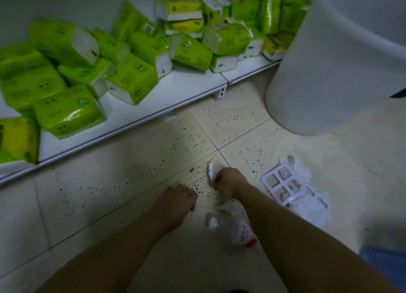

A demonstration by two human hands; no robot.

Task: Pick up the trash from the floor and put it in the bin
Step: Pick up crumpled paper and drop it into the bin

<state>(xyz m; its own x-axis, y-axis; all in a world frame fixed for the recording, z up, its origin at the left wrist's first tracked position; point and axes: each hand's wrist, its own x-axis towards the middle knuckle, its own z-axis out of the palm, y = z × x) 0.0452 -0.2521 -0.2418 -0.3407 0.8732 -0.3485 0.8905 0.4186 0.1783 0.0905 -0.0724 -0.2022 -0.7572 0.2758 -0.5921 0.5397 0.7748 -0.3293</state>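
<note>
My right hand [227, 180] grips a crumpled white scrap of paper [211, 172] just above the tiled floor. My left hand [175, 201] hovers low beside it with fingers curled down; a small grey thing shows under its fingers, too hidden to name. A clear plastic bottle [236, 226] with a red-and-white label lies on the floor under my right forearm. A white plastic tray with square pockets [285, 186] lies on torn white paper [312, 207] to the right. The tall white bin [325, 73] stands at the upper right.
A low white shelf [175, 92] runs along the left and back, piled with several green and yellow tissue packs [70, 110]. Its edge overhangs the floor just beyond my hands. Speckled beige tiles [230, 125] lie between my hands and the bin.
</note>
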